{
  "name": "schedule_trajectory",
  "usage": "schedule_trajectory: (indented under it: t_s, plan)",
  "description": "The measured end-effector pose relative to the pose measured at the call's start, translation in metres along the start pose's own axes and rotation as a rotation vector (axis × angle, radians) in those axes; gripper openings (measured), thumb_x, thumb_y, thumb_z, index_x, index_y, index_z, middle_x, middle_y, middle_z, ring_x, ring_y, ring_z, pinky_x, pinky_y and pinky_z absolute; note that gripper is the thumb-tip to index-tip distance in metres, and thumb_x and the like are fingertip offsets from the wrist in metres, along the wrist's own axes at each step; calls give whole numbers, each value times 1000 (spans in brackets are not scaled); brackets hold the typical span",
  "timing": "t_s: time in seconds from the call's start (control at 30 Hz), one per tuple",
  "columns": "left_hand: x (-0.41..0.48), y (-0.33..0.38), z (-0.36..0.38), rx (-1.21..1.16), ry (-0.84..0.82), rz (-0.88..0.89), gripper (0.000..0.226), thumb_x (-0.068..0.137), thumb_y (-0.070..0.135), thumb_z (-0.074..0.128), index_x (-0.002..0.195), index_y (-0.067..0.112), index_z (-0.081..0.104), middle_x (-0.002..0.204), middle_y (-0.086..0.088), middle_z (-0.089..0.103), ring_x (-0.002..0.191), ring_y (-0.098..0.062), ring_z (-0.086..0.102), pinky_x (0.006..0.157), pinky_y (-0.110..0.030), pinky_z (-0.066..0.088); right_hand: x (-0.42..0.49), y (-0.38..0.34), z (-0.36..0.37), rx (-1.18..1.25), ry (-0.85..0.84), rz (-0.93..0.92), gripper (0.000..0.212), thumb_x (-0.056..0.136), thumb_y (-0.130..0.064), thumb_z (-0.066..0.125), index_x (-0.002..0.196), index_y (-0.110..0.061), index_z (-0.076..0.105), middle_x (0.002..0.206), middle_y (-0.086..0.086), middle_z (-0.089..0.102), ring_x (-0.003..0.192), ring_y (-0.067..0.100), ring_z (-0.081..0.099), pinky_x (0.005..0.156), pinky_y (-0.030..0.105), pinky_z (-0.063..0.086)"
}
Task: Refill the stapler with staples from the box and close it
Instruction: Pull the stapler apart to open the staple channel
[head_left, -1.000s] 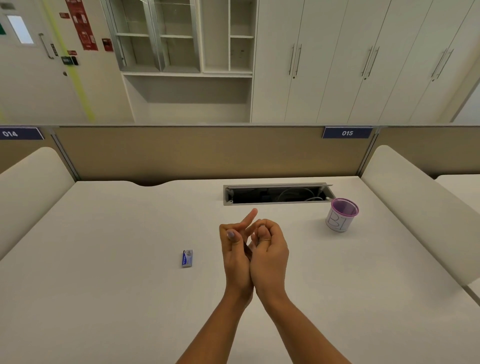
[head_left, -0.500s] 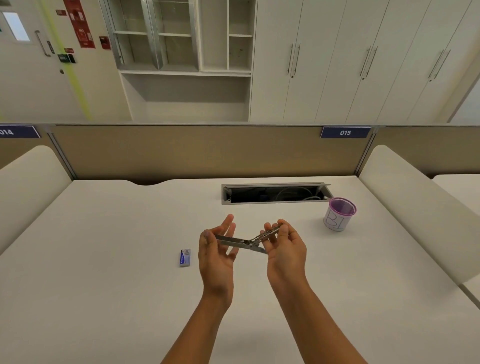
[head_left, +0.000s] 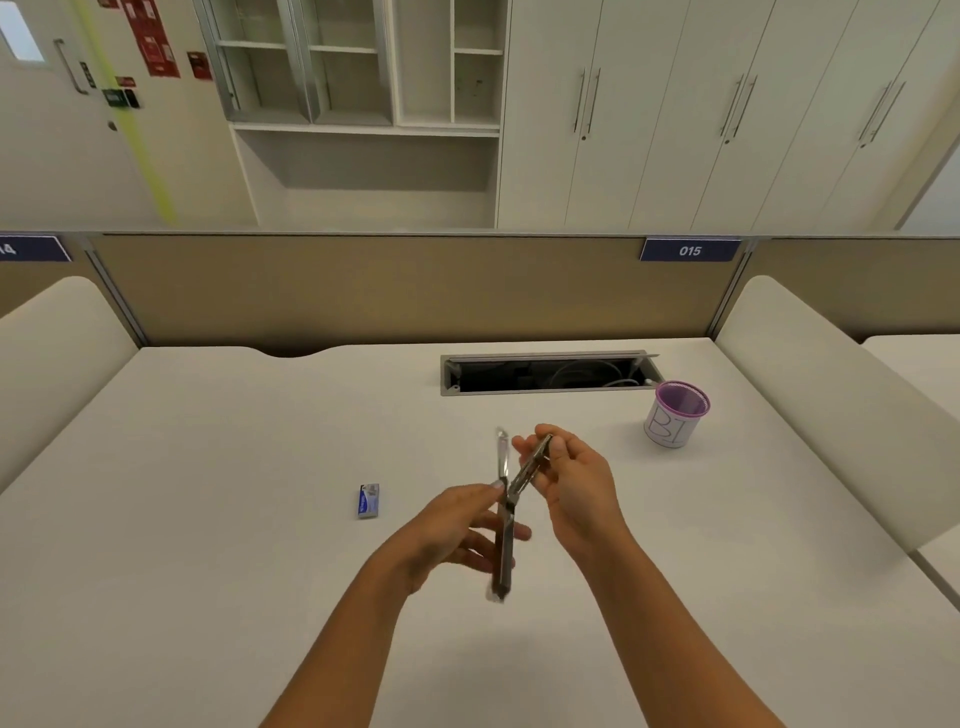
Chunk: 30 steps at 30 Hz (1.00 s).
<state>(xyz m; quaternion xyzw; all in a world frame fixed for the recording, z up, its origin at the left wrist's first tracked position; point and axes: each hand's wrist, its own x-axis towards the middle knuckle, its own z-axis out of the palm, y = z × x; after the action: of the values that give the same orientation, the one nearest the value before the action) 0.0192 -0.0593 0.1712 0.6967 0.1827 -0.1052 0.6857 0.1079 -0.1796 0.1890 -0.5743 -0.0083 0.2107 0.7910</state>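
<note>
A slim metal stapler (head_left: 504, 540) is held above the white desk (head_left: 208, 571), swung open at its hinge into a narrow V. My left hand (head_left: 457, 530) grips its long lower part, which points toward me. My right hand (head_left: 571, 483) pinches the raised upper arm near its far tip. A small blue staple box (head_left: 368, 501) lies flat on the desk, to the left of my left hand and apart from it.
A purple mesh cup (head_left: 675, 415) with a white label stands at the right. An open cable slot (head_left: 545, 373) is cut into the desk behind my hands. Padded dividers (head_left: 831, 415) flank both sides, with a beige partition behind.
My hands were pressed together around the stapler, then drew apart and opened it. It has since turned from lying crosswise to pointing toward me.
</note>
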Motion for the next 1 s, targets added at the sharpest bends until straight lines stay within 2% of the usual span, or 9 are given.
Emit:
schedule_trajectory:
  t_s: [0.1,0.2,0.27,0.4,0.57,0.63,0.7,0.77,1.0]
  plan:
    - [3,0,12,10,-24,-44,48,94,57,32,111,21,59,87,0,77,75,-22,73,66,-29,58,-3,9,4,-176,-25,-61,26,102,-14,44,98,-17,69,93,2,75,94,18,72,83,31,59]
    - [5,-2,18,-7,26,-47,54,94,59,27,106,19,61,77,0,70,64,-17,68,66,-30,57,-4,11,4,-279,-14,-160,24,100,-15,50,94,-25,71,89,-4,76,87,10,73,66,15,57]
    - [6,-3,20,-53,54,-44,57,94,59,25,102,16,62,72,-1,62,60,-14,61,64,-30,56,-3,13,3,-320,-11,-197,20,98,-15,54,95,-24,73,89,-7,76,85,6,73,65,10,54]
    - [5,-1,22,-122,89,-56,60,93,62,23,91,14,59,59,5,49,51,-9,46,55,-26,48,-2,13,0,-379,-14,-262,18,95,-18,60,92,-31,72,84,-16,76,89,3,71,68,15,56]
    - [6,2,21,-170,132,-75,60,92,64,24,81,14,54,51,6,44,44,-7,38,47,-21,39,1,14,-3,-471,-12,-353,18,94,-23,61,90,-38,71,89,-20,74,93,3,68,83,28,57]
    - [7,3,21,-185,152,-74,59,91,65,27,76,14,52,49,6,41,41,-7,34,44,-20,35,0,14,-2,-526,-26,-423,20,95,-25,60,89,-42,69,86,-30,71,93,-3,65,81,21,55]
    - [8,2,21,-181,172,-69,59,90,66,28,73,14,51,50,4,38,43,-9,31,44,-21,31,-3,12,-1,-561,-39,-484,20,94,-28,61,88,-46,66,84,-37,68,92,-8,64,74,8,51]
    - [9,2,22,-160,184,-69,60,89,68,29,71,14,50,50,4,37,43,-9,30,45,-22,30,-3,12,-1,-574,-42,-519,16,91,-28,65,89,-44,66,82,-34,69,89,-7,65,71,3,49]
    - [11,2,23,-105,225,-118,61,82,74,34,65,17,46,42,8,38,39,-7,30,44,-20,30,2,14,-4,-615,-46,-475,7,89,-26,68,94,-32,68,85,-20,70,84,-3,67,71,10,51]
